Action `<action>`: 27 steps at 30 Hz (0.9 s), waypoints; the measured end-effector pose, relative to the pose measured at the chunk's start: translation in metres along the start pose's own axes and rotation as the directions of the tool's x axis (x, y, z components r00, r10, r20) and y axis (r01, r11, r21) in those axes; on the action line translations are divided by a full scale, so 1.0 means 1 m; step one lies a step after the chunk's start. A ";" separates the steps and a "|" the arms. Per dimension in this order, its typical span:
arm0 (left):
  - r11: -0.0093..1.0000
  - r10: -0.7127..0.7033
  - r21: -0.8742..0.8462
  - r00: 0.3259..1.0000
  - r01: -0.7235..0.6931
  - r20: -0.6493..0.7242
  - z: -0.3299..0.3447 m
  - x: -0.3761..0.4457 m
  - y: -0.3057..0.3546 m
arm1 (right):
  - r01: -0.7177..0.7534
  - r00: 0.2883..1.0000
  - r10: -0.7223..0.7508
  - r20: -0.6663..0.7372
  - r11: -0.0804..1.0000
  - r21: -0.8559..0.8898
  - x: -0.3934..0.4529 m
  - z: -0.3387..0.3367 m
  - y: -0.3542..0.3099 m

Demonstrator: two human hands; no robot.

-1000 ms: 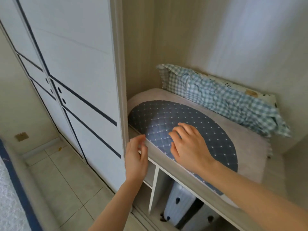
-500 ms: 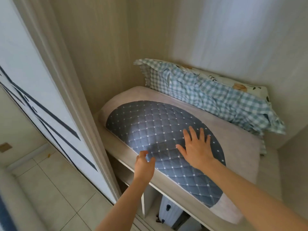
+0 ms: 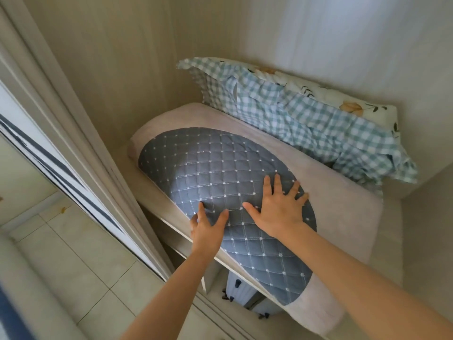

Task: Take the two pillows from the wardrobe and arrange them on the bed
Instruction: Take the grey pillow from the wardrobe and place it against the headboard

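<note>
A beige pillow with a quilted grey-blue oval panel (image 3: 208, 165) lies flat on the wardrobe shelf (image 3: 171, 223), its near edge hanging over the shelf front. Behind it, a second pillow in a blue-and-white checked cover with a floral side (image 3: 306, 119) leans against the back wall. My right hand (image 3: 277, 209) rests flat on the quilted panel, fingers spread. My left hand (image 3: 208, 229) is at the pillow's near edge, with thumb and fingers touching the fabric but not closed around it.
The sliding wardrobe door (image 3: 56, 153) stands at the left beside the opening. Under the shelf stands a light blue ribbed suitcase (image 3: 245, 294). Pale floor tiles (image 3: 73, 266) lie at lower left. The wardrobe's side and back walls enclose the shelf.
The view has moved closer into the wardrobe. My right hand slid further onto the quilted panel and spread flat. My left hand rose from the shelf edge to the pillow's near edge.
</note>
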State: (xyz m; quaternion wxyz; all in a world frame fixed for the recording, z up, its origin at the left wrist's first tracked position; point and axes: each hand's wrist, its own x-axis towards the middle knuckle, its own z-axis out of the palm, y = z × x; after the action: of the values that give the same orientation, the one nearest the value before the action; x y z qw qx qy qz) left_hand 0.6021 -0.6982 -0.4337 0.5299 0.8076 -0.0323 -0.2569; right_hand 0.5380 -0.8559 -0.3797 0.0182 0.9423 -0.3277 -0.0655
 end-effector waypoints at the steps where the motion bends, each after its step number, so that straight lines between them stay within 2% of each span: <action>1: 1.000 -0.010 -0.007 1.000 0.010 -0.012 -0.003 -0.002 -0.001 | -0.007 1.000 0.007 0.005 1.000 0.004 -0.008 0.001 -0.004; 8: 0.996 -0.068 -0.071 0.993 0.061 -0.099 -0.021 -0.014 -0.012 | -0.019 0.991 0.019 0.129 1.000 -0.003 -0.059 -0.021 -0.034; 10: 0.994 -0.072 -0.091 0.993 0.063 -0.091 -0.027 -0.016 -0.018 | 0.018 0.997 -0.020 0.069 0.999 0.042 -0.061 -0.036 -0.027; 12: 0.990 -0.083 -0.116 0.994 0.075 -0.067 -0.033 -0.018 -0.021 | 0.021 0.996 -0.008 -0.091 0.990 0.137 -0.056 -0.050 -0.010; 14: 0.977 -0.156 -0.155 0.987 0.148 -0.040 -0.037 -0.019 -0.021 | -0.053 0.976 0.084 -0.202 0.986 0.156 -0.046 -0.054 0.013; 15: 0.962 -0.219 -0.173 0.975 0.211 -0.026 -0.038 -0.019 -0.021 | -0.122 0.971 0.149 -0.185 0.981 0.153 -0.042 -0.051 0.025; 17: 0.913 -0.346 -0.221 0.938 0.343 0.028 -0.040 -0.022 -0.020 | -0.269 0.959 0.277 -0.052 0.955 0.123 -0.038 -0.039 0.045; 18: 0.881 -0.385 -0.267 0.920 0.390 0.074 -0.041 -0.023 -0.021 | -0.322 0.946 0.323 -0.003 0.942 0.093 -0.037 -0.030 0.053; 20: 0.819 -0.411 -0.375 0.900 0.434 0.144 -0.041 -0.024 -0.022 | -0.369 0.929 0.370 0.011 0.927 0.062 -0.038 -0.015 0.061; 23: 0.806 -0.395 -0.425 0.909 0.412 0.132 -0.040 -0.028 -0.018 | -0.377 0.926 0.378 0.010 0.922 0.089 -0.040 -0.007 0.062; 27: 0.946 -0.185 -0.263 0.982 0.187 0.033 -0.044 -0.042 -0.010 | -0.372 0.927 0.373 0.032 0.910 0.183 -0.046 -0.006 0.061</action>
State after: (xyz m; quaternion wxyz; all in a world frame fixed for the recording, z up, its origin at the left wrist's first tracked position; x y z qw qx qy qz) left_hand 0.5839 -0.6430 -0.4130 0.6065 0.7278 0.0764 -0.3110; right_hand 0.4658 -0.8757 -0.3635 -0.0568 0.8602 -0.5060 -0.0282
